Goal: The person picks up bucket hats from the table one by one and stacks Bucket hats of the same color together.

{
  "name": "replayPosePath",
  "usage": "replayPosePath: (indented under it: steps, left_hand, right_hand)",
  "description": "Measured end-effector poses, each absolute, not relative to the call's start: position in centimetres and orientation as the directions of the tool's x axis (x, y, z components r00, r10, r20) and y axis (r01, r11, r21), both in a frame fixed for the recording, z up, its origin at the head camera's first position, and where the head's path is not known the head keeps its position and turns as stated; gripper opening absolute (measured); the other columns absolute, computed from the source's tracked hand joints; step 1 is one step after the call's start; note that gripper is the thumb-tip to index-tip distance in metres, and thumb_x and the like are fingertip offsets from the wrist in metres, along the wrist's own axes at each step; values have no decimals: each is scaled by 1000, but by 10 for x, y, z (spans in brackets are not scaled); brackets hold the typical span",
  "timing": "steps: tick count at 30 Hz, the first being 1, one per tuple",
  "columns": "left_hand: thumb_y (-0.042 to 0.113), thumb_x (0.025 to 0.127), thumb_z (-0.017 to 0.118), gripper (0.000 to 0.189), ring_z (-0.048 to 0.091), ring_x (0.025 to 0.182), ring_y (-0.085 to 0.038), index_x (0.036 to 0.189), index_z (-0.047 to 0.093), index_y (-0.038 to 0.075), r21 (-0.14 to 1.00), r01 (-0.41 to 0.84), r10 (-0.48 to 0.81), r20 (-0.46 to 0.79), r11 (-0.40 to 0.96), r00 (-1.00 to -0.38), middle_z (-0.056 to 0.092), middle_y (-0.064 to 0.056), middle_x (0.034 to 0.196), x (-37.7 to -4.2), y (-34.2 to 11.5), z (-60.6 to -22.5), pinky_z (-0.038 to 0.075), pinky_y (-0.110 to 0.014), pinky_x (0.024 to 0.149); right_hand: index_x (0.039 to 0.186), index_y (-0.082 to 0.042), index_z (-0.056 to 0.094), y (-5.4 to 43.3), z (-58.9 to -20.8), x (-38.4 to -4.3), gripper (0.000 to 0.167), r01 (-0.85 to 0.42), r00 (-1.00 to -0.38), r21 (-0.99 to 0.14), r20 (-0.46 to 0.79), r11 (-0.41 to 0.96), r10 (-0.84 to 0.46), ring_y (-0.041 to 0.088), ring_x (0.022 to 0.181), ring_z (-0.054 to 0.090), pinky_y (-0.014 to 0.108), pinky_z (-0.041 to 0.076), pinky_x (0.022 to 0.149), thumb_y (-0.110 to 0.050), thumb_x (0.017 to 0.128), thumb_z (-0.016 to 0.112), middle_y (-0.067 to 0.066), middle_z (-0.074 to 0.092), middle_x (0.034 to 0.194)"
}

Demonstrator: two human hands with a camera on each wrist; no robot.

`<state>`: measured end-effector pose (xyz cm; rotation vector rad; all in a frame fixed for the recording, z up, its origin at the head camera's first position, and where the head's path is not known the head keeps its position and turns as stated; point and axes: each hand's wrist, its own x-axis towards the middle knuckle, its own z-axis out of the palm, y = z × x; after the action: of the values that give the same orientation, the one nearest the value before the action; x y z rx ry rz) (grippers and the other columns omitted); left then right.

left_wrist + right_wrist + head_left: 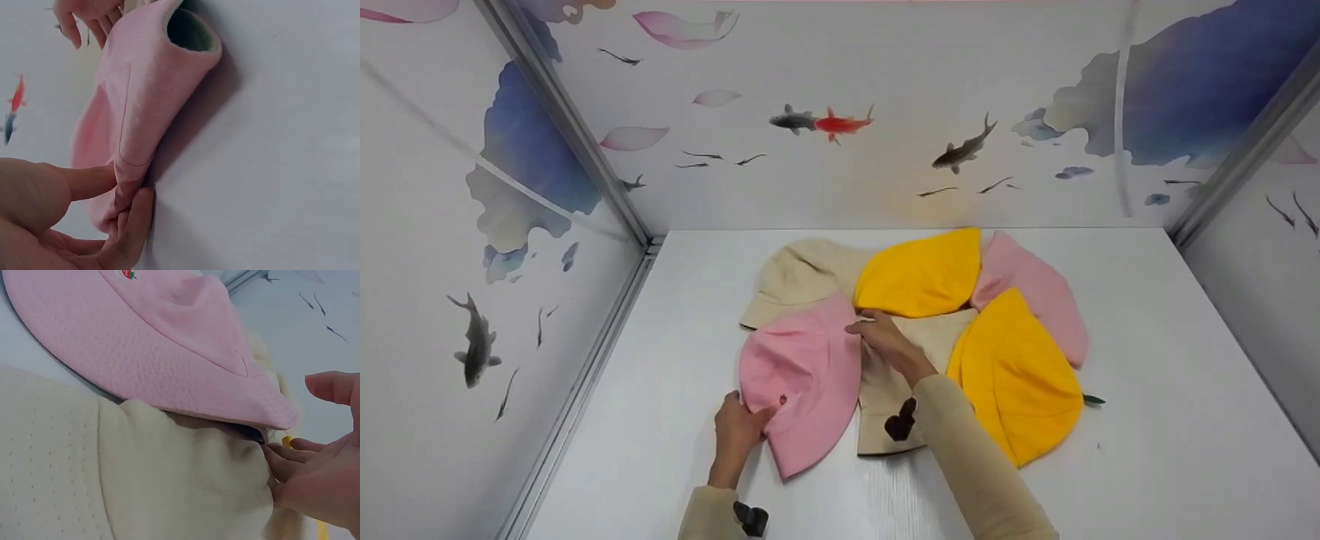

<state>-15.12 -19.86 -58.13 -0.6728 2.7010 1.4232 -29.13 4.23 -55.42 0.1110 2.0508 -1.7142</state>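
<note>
A pink bucket hat (802,382) with a small strawberry embroidered on it lies folded flat on the white table. My left hand (741,429) pinches its lower left edge, thumb on top and fingers beneath, as the left wrist view shows. Just right of the brim, my right hand (891,343) reaches over a beige bucket hat (185,478). Its fingers meet the far end of the beige crown by the pink brim, partly hidden there, while the thumb stands apart in the right wrist view. The pink brim overlaps the beige hat.
Behind lie another beige hat (799,277), a yellow hat (922,274) and a second pink hat (1039,300). Another yellow hat (1020,382) is at the right, with a small dark green tip (1095,400) beside it. Printed walls enclose the white table (660,375).
</note>
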Motion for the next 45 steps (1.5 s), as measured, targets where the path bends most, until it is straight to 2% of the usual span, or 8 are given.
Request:
replayPosePath:
  steps: [5, 12, 21, 24, 28, 33, 38, 45]
  left_hand:
    - [9, 88, 71, 45, 64, 79, -23, 121, 57, -17, 795, -342, -362, -167, 501, -917, 68, -30, 106, -152, -197, -583, 54, -32, 65]
    - [7, 95, 58, 43, 67, 91, -30, 133, 49, -11, 815, -314, -351, -146, 487, -925, 66, -31, 115, -149, -193, -580, 56, -37, 70]
    - [3, 103, 45, 34, 58, 80, -26, 136, 48, -6, 830, -208, -314, -42, 518, -948, 66, -31, 114, -146, -196, -575, 49, -40, 72]
    - [6, 105, 44, 36, 64, 91, -30, 140, 46, -3, 843, -216, -303, -67, 492, -951, 64, -30, 122, -148, -197, -575, 53, -42, 79]
    - [22, 107, 45, 45, 63, 118, -39, 146, 41, -1, 885, -288, -302, -180, 366, -936, 57, -31, 136, -150, -199, -575, 53, -50, 95]
    - [44, 104, 49, 66, 59, 120, -34, 152, 35, 1, 910, -385, -280, -334, 153, -900, 54, -27, 140, -150, -205, -574, 52, -41, 95]
    - [40, 101, 57, 70, 50, 117, -19, 153, 32, 0, 889, -386, -101, -420, -246, -902, 47, -16, 140, -145, -213, -570, 49, -23, 92]
    - [40, 105, 45, 53, 54, 126, -13, 152, 35, 16, 718, -324, 48, -377, -616, -925, 52, 2, 139, -133, -207, -571, 49, -30, 102]
  right_hand:
    - [153, -3, 30, 38, -549, -291, 72, 356, -900, -911, -395, 210, -186, 32, 143, 41, 49, 28, 123, -21, 93, 66, 17, 42, 154]
    - [155, -1, 25, 34, -545, -292, 76, 361, -909, -920, -383, 149, -163, 30, 133, 52, 49, 33, 120, -19, 94, 66, 18, 50, 147]
    - [144, 4, 46, 33, -544, -288, 60, 310, -916, -947, -322, 87, -238, 22, 101, 63, 42, 52, 102, -18, 93, 68, 20, 59, 133]
    - [133, 1, 58, 35, -544, -286, 48, 321, -919, -943, -332, 85, -211, 19, 91, 63, 36, 57, 89, -24, 94, 69, 15, 62, 123]
    - [129, 0, 59, 40, -544, -283, 45, 340, -925, -937, -348, 79, -151, 20, 92, 62, 31, 55, 81, -30, 95, 67, 14, 63, 117]
    - [133, -2, 53, 46, -543, -278, 44, 355, -928, -933, -359, 61, -101, 22, 99, 61, 33, 54, 84, -26, 96, 61, 13, 60, 122]
    - [126, -3, 54, 59, -539, -275, 35, 370, -929, -925, -369, -87, -29, 18, 85, 59, 28, 53, 74, -19, 96, 61, 9, 60, 107]
    - [126, -2, 52, 73, -535, -264, 31, 340, -924, -889, -376, -306, 66, 13, 76, 58, 22, 53, 69, -13, 98, 60, 5, 58, 99]
